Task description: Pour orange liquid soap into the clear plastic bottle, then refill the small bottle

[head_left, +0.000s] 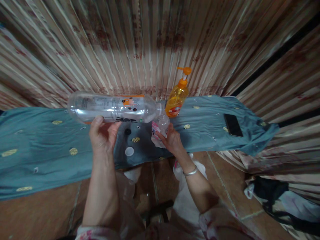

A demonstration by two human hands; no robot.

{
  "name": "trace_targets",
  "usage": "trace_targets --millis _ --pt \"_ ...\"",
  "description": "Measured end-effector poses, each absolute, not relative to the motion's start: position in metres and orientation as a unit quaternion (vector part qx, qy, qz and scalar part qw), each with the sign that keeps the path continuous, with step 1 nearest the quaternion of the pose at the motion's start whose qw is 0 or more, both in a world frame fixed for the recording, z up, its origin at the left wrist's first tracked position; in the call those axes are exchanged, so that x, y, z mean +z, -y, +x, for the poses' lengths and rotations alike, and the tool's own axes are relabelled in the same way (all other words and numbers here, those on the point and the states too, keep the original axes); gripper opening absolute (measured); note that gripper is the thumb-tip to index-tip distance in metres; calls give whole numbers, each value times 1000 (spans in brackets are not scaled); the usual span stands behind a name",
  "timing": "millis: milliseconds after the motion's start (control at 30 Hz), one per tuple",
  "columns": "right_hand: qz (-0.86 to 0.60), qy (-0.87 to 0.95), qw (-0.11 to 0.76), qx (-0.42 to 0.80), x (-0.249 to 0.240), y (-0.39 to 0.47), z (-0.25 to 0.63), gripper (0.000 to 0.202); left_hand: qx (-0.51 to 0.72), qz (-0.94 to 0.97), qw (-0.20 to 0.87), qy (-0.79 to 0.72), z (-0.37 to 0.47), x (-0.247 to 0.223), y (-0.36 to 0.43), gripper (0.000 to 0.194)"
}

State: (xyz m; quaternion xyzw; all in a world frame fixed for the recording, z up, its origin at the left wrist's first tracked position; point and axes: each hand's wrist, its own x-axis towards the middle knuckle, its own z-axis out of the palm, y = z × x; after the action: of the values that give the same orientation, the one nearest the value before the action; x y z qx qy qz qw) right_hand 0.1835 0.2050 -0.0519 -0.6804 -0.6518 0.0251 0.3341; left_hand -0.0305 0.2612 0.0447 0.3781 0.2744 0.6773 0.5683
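My left hand (103,133) grips a large clear plastic bottle (100,105) from below and holds it lying sideways above the cloth. Its neck points right and meets the top of a smaller clear container (163,121) with a pink label. Around that container the fingers of my right hand (172,138) are closed; a silver bangle is on that wrist. Whether any liquid passes between the two cannot be made out. Just behind the joint stands a pump bottle (177,100) of orange liquid. A white round lid (129,151) and a small black cap (128,131) lie on the cloth below.
A teal cloth (50,140) with yellow prints covers the long narrow surface. Toward its right end lies a black phone (233,125). Pleated curtains (140,43) hang behind. Dark and pale fabric (287,200) sits at the lower right, near the tiled floor (220,176).
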Motion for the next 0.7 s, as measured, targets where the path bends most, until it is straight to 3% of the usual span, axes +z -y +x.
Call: trace_targets --millis 700 --pt "-679 652 336 27 -50 -205 184 65 679 374 556 -299 -29 45 -261 17"
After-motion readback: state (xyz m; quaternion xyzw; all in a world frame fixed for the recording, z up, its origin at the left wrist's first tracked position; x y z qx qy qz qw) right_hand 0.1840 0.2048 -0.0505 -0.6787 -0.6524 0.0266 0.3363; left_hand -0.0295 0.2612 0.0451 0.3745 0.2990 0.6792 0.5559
